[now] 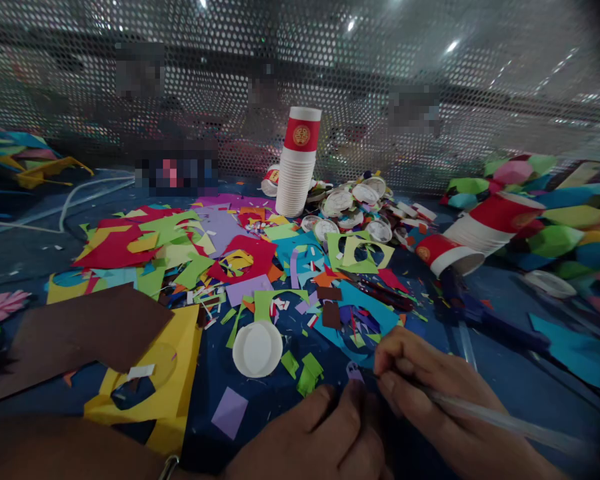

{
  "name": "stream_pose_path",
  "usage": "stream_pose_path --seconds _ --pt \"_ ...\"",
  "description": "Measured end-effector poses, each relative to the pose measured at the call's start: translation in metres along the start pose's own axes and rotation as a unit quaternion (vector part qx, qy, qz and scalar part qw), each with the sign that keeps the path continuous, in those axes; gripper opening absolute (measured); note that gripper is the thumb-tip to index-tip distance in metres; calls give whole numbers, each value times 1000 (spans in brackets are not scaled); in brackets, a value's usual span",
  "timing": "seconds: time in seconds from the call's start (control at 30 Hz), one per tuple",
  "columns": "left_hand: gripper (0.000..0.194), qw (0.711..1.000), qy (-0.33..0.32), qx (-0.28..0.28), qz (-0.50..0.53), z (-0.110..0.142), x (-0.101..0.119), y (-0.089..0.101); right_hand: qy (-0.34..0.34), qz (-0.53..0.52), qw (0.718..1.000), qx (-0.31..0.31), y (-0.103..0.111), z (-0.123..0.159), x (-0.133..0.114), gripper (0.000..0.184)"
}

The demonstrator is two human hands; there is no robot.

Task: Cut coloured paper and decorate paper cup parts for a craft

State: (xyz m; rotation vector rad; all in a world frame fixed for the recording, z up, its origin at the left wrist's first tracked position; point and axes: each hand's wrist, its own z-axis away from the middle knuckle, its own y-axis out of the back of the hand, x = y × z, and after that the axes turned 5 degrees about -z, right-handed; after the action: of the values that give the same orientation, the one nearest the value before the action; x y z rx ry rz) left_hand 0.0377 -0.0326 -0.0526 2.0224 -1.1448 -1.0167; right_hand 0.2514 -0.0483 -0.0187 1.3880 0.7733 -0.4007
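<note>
My left hand [330, 427] is low in the middle, its fingers pinching a small purple paper piece [354, 373]. Dark marks show on the upper end of that piece. My right hand [435, 387] is just to the right, closed around a slim pen [500, 413] with a pale barrel. Its thin dark tip points left, close to the purple paper; whether they touch I cannot tell. Left of the fingers lie green paper scraps [307, 373], a shallow white paper cup bottom [257, 350] and a purple paper square [230, 412].
A tall stack of paper cups [296, 173] stands at the back beside a heap of cut cup bottoms [350, 203]. More cups [495, 223] lie tipped at right, near a blue glue gun [490, 323]. Dark-handled scissors [385, 293] rest among coloured paper scraps. Brown paper [85, 330] lies left.
</note>
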Motion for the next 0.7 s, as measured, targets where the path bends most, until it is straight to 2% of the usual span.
stream_pose_path --seconds 0.13,0.3,0.53,0.7 --pt "21 1000 4 7 1 0 -1 -1 -10 -10 1000 19 0 2 2 24" --pt "24 1000 3 26 -7 4 1 0 -14 -11 1000 12 1 1 -2 22" --pt "26 1000 -10 -2 2 4 2 1 19 5 1000 -2 1 0 -4 16" --pt "25 1000 -8 4 15 4 1 0 27 8 1000 -2 1 2 -6 17"
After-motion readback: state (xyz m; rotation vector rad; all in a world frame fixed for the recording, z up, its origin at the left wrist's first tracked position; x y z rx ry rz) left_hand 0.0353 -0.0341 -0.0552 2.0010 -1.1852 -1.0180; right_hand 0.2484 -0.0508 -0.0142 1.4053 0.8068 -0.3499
